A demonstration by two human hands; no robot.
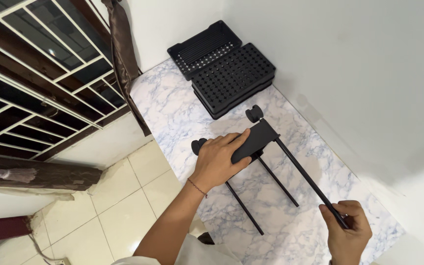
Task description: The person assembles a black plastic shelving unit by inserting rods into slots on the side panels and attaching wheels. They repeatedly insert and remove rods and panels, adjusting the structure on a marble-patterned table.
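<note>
gripping black frame (256, 140) and rod (310, 181), both hands

The left hand (218, 159) covers the near part of the black plate (257, 138), so the joints between plate and rods beneath the palm cannot be seen. The right hand (347, 230) encloses the end of the long black rod (306, 176), hiding its tip. The near corner of the marble desk (172, 105) is cut off by the bottom edge, and the compartments of the black trays (231, 76) at the far edge are too small to resolve.
</note>
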